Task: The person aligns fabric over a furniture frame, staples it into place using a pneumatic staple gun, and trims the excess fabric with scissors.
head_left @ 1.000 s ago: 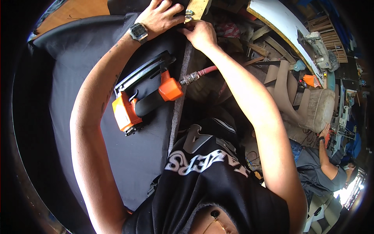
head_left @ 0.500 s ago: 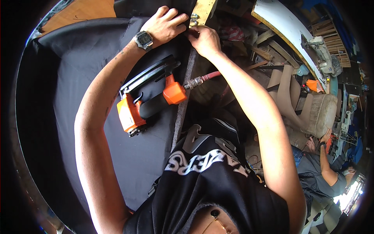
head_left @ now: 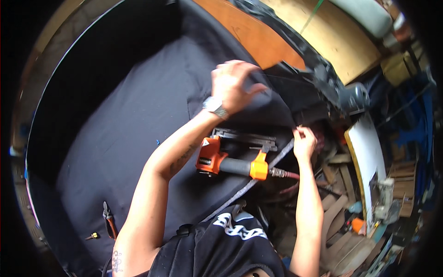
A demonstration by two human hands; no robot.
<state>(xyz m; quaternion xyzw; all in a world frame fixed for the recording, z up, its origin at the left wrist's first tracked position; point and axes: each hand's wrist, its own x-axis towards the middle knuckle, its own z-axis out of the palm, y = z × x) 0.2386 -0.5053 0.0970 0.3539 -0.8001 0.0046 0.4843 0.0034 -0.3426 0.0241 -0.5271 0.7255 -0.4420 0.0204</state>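
A wide sheet of black cloth [head_left: 124, 161] covers the padded, curved piece in front of me. My right hand [head_left: 305, 144] is closed at its right edge, with thumb and finger pinching the cloth by the corner. Over the upper middle of the cloth hangs my left hand [head_left: 234, 87], a watch on its wrist; smeared by motion, it holds nothing, and its thumb stands apart from the fingers. Below it, an orange and black pneumatic staple gun [head_left: 236, 166] lies on the cloth. A metal coupling [head_left: 278, 172] joins it to a red air hose [head_left: 291, 175].
Pliers [head_left: 109, 219] and a small yellow and black object [head_left: 93, 236] lie near my left upper arm. An orange-brown board [head_left: 258, 37] and a black-wrapped bar [head_left: 318, 64] border the far side. Wood scraps and a white panel [head_left: 365, 168] clutter the right.
My left hand has come away from the cloth's edge and opened, moving left over the sheet. The right hand still pinches at the edge. The view has swung left, bringing the pliers into sight.
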